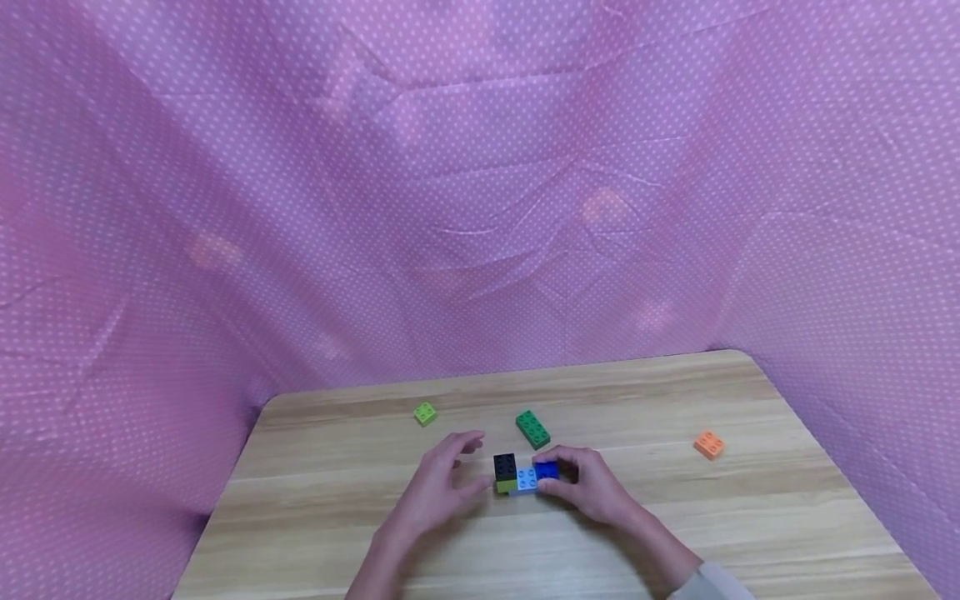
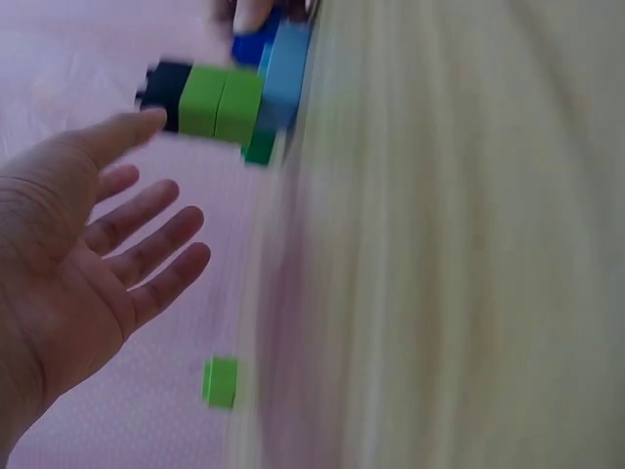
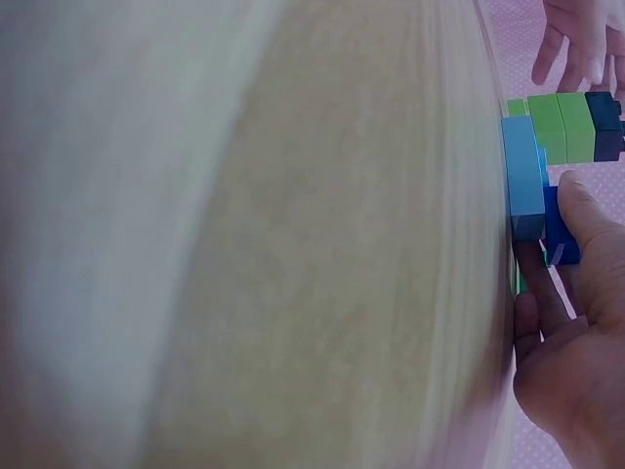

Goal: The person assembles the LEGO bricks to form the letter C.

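Light-blue brick (image 1: 527,479), dark-blue brick (image 1: 547,470) at right, two lime bricks (image 2: 202,101) stacked left — black brick (image 1: 505,464) topmost

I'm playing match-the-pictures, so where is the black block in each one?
Head: the black block is in the lower half, just right of centre.
Left wrist: in the upper left.
Right wrist: at the right edge, above the middle.
Shared landmark: the light blue block shows in all three.

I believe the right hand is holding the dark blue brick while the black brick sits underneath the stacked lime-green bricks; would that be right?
The black brick is not underneath: it sits on top of the stacked lime-green bricks, as the head view shows. The right hand is indeed holding the dark blue brick.
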A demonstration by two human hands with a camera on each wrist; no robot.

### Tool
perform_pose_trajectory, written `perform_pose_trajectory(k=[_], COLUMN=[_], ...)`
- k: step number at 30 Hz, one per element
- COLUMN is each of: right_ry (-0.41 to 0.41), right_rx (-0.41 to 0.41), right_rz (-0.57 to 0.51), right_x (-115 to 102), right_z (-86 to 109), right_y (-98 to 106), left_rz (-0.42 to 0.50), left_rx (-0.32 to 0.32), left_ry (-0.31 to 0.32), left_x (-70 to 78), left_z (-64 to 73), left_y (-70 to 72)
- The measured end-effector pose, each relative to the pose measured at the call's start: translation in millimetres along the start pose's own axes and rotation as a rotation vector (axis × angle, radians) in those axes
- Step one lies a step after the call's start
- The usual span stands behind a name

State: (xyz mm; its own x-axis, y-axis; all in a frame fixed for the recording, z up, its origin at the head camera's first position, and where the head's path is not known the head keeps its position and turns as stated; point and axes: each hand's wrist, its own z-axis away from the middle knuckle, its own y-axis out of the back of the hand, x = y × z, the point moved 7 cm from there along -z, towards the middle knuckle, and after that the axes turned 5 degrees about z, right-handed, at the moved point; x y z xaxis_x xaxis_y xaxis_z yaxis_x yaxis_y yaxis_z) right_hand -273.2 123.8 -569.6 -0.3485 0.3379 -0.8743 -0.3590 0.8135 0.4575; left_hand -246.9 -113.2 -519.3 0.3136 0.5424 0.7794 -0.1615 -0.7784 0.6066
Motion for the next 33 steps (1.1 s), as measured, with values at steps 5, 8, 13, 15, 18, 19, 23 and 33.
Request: perform_pose_trajectory(k=[5,8,13,15,18,19,23,33], right_ry=[0.012,0.023,0.022,0.011,-0.002,-0.008,-0.018,-0.012], right_rx=[0.01,0.017,0.02,0.015,0.008,0.005,0.001,0.002], right_rz=[-0.008,-0.002,-0.002,-0.009,-0.012,-0.014,-0.013,-0.015], right_x=[0,1,2,2,2,2,1,1], right_z=[-0.7,-1.4,-1.8,-1.6,-1.0,-0.9,-0.8,-1.9], right_y=[0,0,1,1,0,0,-1,-2], left_rz=[-0.021,-0.036,-0.068,-0.068,-0.076,-0.077,-0.075,-0.023], left_rx=[0.057,0.117,0.192,0.22,0.258,0.267,0.274,0.336], left_ry=[0.005,0.0,0.017,0.045,0.101,0.119,0.163,0.163], left_x=[-19.1,-32.6,-59.0,-69.1,-82.4,-86.3,-100.5,-115.9], left_z=[-3.8,-9.2,-19.6,-23.0,-27.1,-28.3,-33.2,-43.3], left_y=[24.5,37.9,54.5,60.5,68.6,70.6,74.9,75.4])
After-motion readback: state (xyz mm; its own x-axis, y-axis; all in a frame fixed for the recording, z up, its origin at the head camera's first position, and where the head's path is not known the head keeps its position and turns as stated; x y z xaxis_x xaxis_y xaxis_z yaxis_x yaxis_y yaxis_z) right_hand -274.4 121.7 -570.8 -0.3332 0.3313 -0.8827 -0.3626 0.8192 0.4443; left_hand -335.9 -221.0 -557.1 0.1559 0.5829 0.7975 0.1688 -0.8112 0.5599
